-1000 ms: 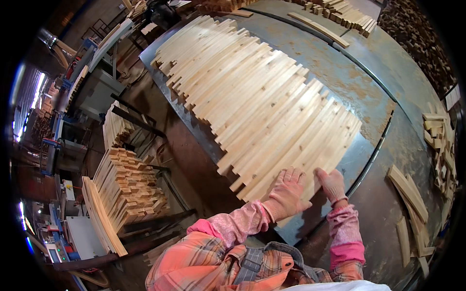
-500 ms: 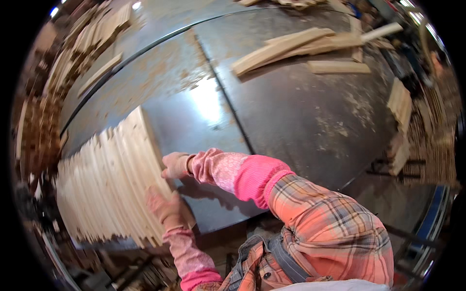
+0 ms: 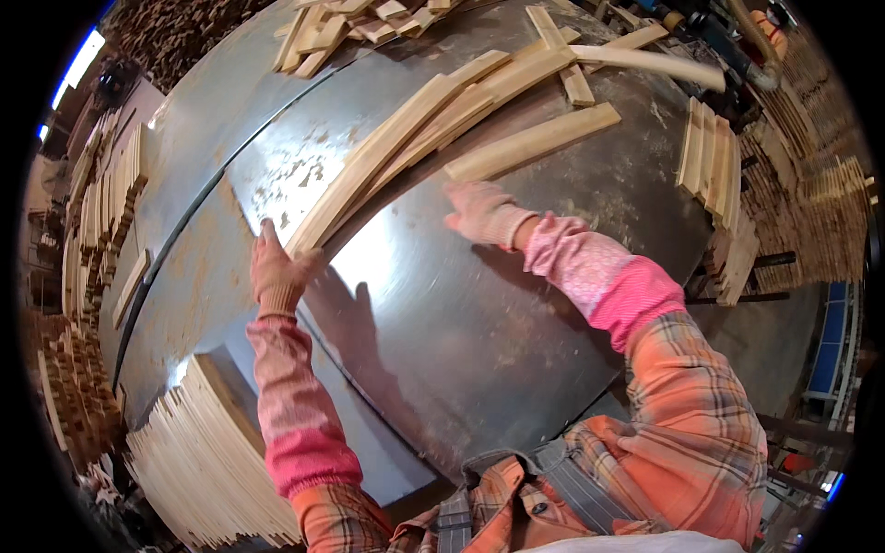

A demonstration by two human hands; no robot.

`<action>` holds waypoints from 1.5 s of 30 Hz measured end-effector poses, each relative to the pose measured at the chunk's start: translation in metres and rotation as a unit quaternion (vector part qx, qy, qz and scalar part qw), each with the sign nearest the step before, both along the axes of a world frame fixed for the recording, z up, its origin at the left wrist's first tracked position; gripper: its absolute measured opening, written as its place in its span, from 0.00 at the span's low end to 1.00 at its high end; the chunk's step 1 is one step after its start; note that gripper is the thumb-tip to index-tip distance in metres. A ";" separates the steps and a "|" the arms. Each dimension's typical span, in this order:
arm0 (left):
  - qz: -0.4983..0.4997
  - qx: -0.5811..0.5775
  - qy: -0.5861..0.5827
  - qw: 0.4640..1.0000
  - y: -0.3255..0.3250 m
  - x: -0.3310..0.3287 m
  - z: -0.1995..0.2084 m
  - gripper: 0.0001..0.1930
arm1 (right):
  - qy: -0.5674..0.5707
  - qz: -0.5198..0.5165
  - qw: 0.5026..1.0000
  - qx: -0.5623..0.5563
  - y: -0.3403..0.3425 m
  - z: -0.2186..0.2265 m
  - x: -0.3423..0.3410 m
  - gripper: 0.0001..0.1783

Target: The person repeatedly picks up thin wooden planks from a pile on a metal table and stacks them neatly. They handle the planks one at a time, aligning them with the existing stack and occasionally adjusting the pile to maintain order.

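Note:
My left hand point(image 3: 277, 269), in a pink glove, rests with fingers spread against the near end of a bundle of long pale wooden strips point(image 3: 406, 138) lying diagonally on the round metal table point(image 3: 479, 313). My right hand point(image 3: 481, 214), also gloved, lies flat on the table with fingers apart, just below the near end of a single wooden slat point(image 3: 539, 141). Neither hand is closed around anything. Both arms wear pink sleeves under an orange plaid shirt.
A wide fan of thin strips point(image 3: 203, 461) lies at the table's lower left edge. More slats are piled at the top point(image 3: 341, 23), and a short stack point(image 3: 710, 152) stands at the right edge. Wood stacks point(image 3: 106, 194) fill the left side.
The view has swung right from the fan of strips. Both hands have left that fan and reached across the table to the long bundle and the single slat.

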State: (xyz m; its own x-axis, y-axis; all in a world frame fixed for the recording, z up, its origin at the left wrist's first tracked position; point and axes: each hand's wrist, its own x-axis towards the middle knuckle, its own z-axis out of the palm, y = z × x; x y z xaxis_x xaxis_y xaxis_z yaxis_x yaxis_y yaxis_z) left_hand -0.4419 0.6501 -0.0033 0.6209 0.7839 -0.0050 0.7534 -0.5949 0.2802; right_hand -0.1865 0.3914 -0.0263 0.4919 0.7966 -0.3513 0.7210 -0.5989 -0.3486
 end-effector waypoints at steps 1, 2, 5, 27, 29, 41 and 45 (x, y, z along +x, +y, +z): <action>-0.008 -0.012 0.000 1.000 0.000 0.030 0.002 0.54 | -0.030 0.002 0.999 -0.035 -0.007 0.014 0.027 0.36; -0.017 -0.004 0.014 1.000 -0.002 0.052 0.002 0.55 | -0.061 0.005 0.996 -0.069 -0.012 0.028 0.052 0.38; -0.091 0.030 0.053 0.994 -0.007 0.119 -0.012 0.59 | -0.176 0.061 0.981 -0.049 -0.039 0.016 0.141 0.43; 0.019 -0.346 -0.025 0.938 -0.002 0.306 -0.045 0.22 | 0.307 -0.349 0.842 0.274 -0.010 -0.045 0.228 0.30; -0.046 -0.252 0.103 0.961 -0.018 0.284 -0.058 0.24 | 0.323 -0.385 0.816 0.284 -0.002 -0.034 0.197 0.29; 0.226 -0.703 -0.464 0.490 -0.238 0.022 -0.125 0.14 | 0.271 -0.251 0.929 0.035 -0.052 0.008 0.021 0.52; 0.184 -0.688 -0.486 0.506 -0.266 0.031 -0.014 0.25 | 0.301 -0.078 0.912 0.267 -0.080 0.038 -0.027 0.40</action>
State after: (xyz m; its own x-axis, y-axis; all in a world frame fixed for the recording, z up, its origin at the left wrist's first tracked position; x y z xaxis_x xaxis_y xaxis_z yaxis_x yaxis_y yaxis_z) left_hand -0.4110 0.3837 -0.0172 0.6671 0.5174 -0.5360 -0.1503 0.7982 0.5833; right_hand -0.2134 0.3116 0.0114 0.4601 0.8700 -0.1773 0.2241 -0.3070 -0.9250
